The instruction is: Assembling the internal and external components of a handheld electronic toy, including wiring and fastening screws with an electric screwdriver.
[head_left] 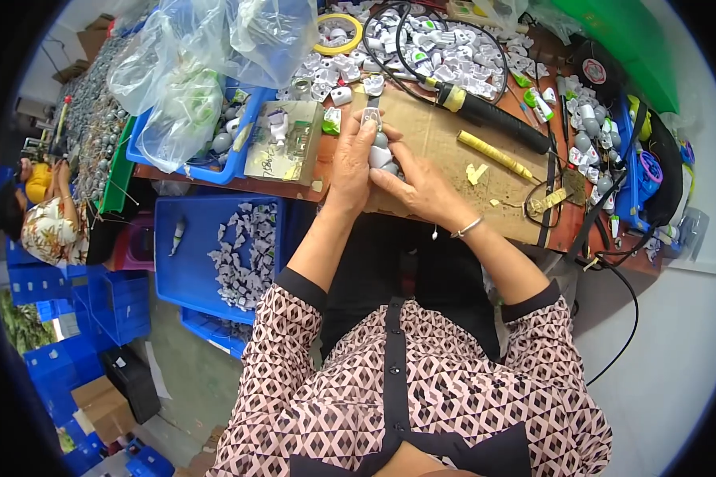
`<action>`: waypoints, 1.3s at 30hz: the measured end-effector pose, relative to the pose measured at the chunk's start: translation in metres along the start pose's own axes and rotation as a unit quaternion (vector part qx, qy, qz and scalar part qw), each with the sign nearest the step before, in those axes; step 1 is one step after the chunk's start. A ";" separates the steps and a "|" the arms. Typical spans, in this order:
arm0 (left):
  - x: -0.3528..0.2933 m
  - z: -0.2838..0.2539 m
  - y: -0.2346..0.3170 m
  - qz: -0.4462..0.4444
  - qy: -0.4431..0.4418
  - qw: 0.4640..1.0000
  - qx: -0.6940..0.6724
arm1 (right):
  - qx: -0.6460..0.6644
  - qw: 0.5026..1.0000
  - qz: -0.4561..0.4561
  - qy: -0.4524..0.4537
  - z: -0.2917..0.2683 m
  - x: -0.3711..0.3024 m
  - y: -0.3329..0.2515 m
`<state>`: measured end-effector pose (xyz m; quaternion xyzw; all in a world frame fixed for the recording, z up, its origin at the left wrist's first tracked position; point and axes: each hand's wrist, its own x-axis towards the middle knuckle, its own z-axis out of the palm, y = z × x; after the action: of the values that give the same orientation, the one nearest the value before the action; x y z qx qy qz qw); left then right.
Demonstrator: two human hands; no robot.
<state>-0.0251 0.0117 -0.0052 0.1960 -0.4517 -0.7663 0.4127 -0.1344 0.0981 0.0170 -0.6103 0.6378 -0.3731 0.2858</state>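
My left hand [350,163] is closed around small plastic pieces at the near edge of the cardboard mat [433,131]. A clear-white piece [371,117] shows at its fingertips. My right hand [422,187] curls in from the other side, its fingers against the same cluster. Between the palms lie white and grey rounded plastic parts [382,151]; the fingers partly cover them, so I cannot tell whether they are joined. Right of the hands, on the cardboard, lies a yellow stick-like tool [497,156]. Beyond it is a thick black-handled tool with a cable [493,119].
White plastic parts [453,52] are heaped at the back, near a yellow tape roll [338,34]. A blue bin [235,163] with plastic bags [183,119] and a box [298,163] stand left. Below is a blue tray [187,274]. Another person [56,226] sits far left.
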 end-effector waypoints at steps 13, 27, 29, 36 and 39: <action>-0.003 -0.015 0.008 -0.081 -0.105 0.991 -0.031 | -0.187 0.973 -0.109 0.075 -0.048 0.045 -0.063; -0.012 -0.026 0.000 -0.064 -0.074 0.991 0.095 | -0.171 0.976 -0.123 -0.051 0.045 0.144 -0.066; -0.006 -0.030 -0.014 -0.030 -0.098 0.988 0.112 | -0.171 0.977 -0.121 -0.040 0.052 0.147 -0.060; -0.015 -0.026 0.000 0.015 -0.165 0.966 0.198 | -0.081 0.981 -0.179 0.010 0.051 0.130 -0.072; -0.015 -0.025 -0.004 -0.040 -0.021 0.994 0.094 | 0.068 0.988 -0.097 0.099 0.011 0.095 -0.059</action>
<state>-0.0012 0.0118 -0.0224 0.2357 -0.5225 -0.7401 0.3517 -0.1006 0.0036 0.0680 -0.6083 0.5740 -0.5000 0.2247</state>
